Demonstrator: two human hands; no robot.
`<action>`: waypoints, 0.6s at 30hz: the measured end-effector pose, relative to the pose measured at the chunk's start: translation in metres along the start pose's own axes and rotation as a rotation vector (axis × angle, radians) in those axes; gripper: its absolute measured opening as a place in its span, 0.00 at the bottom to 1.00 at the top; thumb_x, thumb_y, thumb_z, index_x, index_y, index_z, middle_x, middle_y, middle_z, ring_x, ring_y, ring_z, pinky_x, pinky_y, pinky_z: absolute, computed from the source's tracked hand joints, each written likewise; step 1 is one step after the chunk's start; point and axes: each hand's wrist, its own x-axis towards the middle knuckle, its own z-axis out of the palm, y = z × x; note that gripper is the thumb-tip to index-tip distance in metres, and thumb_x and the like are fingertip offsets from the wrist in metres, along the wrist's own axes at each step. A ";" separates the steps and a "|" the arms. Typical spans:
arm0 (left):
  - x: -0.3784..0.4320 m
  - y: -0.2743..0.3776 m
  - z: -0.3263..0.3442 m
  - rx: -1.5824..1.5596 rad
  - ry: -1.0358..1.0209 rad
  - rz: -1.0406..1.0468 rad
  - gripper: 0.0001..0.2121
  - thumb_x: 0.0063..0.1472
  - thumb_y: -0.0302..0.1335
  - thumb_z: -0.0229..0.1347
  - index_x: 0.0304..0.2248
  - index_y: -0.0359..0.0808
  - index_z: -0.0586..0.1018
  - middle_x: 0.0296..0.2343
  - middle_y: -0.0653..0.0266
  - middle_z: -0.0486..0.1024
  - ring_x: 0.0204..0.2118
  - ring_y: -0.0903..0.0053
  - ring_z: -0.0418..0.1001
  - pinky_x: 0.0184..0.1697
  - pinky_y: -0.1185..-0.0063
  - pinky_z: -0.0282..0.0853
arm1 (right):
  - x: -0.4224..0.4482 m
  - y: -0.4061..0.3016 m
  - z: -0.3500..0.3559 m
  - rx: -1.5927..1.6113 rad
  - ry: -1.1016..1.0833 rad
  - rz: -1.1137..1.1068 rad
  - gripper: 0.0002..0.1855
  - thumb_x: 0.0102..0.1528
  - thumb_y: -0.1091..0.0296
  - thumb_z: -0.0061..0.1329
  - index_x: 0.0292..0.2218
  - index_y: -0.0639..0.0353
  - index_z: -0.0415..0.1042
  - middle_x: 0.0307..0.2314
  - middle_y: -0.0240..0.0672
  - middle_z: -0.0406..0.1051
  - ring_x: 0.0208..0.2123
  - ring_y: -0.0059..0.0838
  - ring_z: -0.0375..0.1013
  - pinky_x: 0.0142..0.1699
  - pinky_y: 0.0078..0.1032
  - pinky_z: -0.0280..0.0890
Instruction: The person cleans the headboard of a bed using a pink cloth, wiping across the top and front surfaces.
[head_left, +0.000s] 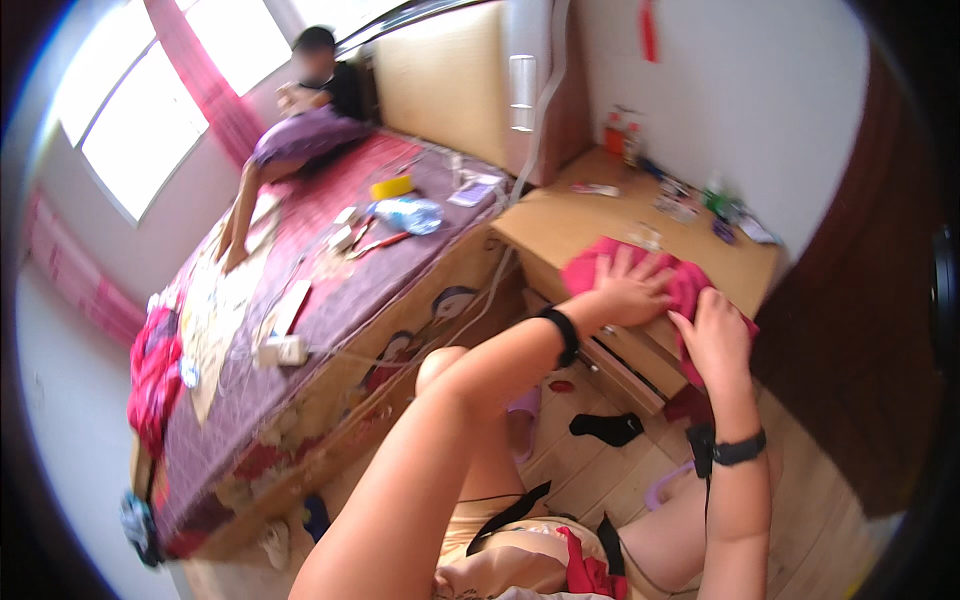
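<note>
A bright pink cloth (686, 289) lies bunched on the front corner of a wooden nightstand (555, 214), partly hanging over its edge. My left hand (634, 289) rests flat on the cloth with its fingers spread. At the cloth's right side, my right hand (716, 330) has its fingers curled and thumb bent around the fabric. Part of the cloth droops below that hand, in front of the drawer. Both wrists wear black bands, and a cable runs down from the right one.
A person (311, 82) sits on the bed (247, 405) at the far left. On the bed lie a plastic bottle (409, 216), a yellow box (391, 187) and white power adapters (281, 350). Small bottles (622, 139) stand at the nightstand's back. A black sock (606, 429) lies on the floor.
</note>
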 end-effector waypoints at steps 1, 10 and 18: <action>0.011 0.003 -0.004 0.078 -0.091 0.192 0.21 0.63 0.47 0.36 0.55 0.58 0.62 0.61 0.63 0.40 0.61 0.45 0.33 0.53 0.39 0.31 | -0.003 0.009 0.007 -0.001 0.102 -0.030 0.26 0.49 0.55 0.52 0.46 0.59 0.64 0.44 0.46 0.67 0.32 0.46 0.71 0.37 0.35 0.67; -0.013 -0.137 -0.062 -0.127 0.412 -0.258 0.26 0.54 0.36 0.54 0.54 0.50 0.64 0.58 0.56 0.51 0.60 0.60 0.49 0.56 0.60 0.53 | -0.013 0.001 0.008 -0.166 0.018 -0.108 0.34 0.50 0.56 0.50 0.56 0.50 0.55 0.54 0.40 0.57 0.36 0.47 0.70 0.37 0.36 0.69; -0.107 -0.318 -0.062 -0.184 0.525 -1.220 0.37 0.55 0.49 0.50 0.60 0.56 0.46 0.61 0.57 0.34 0.62 0.45 0.32 0.62 0.60 0.30 | -0.009 -0.007 0.015 -0.240 0.018 -0.083 0.35 0.50 0.53 0.50 0.56 0.48 0.54 0.54 0.37 0.56 0.38 0.46 0.68 0.39 0.36 0.68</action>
